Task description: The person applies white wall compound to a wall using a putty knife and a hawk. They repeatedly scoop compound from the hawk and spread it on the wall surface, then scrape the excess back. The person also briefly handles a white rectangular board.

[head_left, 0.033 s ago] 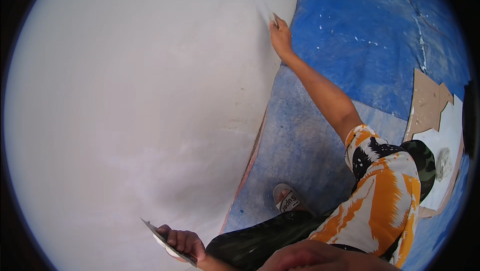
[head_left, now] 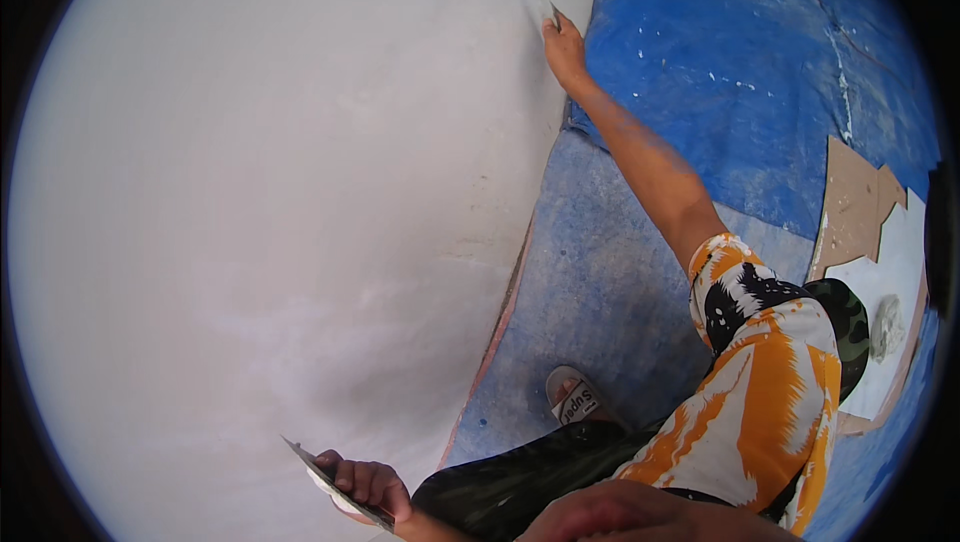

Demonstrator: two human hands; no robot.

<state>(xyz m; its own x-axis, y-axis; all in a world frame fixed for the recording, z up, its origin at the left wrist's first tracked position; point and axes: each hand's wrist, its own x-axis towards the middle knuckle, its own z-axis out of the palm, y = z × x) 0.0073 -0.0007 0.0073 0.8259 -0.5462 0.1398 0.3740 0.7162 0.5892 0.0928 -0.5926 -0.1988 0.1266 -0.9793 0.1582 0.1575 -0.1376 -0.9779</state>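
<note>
Wall (head_left: 250, 222) first, a broad pale plastered surface filling the whole left side of the view, smooth and off-white, curving away toward the rim. Beside it spreads the blue tarp (head_left: 760, 72) over the floor, flecked with white spatter, and over at the far right lie flat pieces of brown cardboard (head_left: 855, 197) with a white sheet just below them. Down at the lower right sits the orange, white and black patterned shirt sleeve, and next to the dark trouser leg a sandalled foot (head_left: 575, 397) stands on the tarp, close to the wall's base. Now the hands: the right hand (head_left: 565, 47) is stretched far out on a straight arm, fingers closed around a small putty knife (head_left: 545, 7), its blade pressed flat against the wall near the edge where wall meets tarp. The left hand (head_left: 365, 487) is low at the bottom edge, fingers curled shut on a thin flat plaster board (head_left: 335, 487), held tilted just off the wall.
</note>
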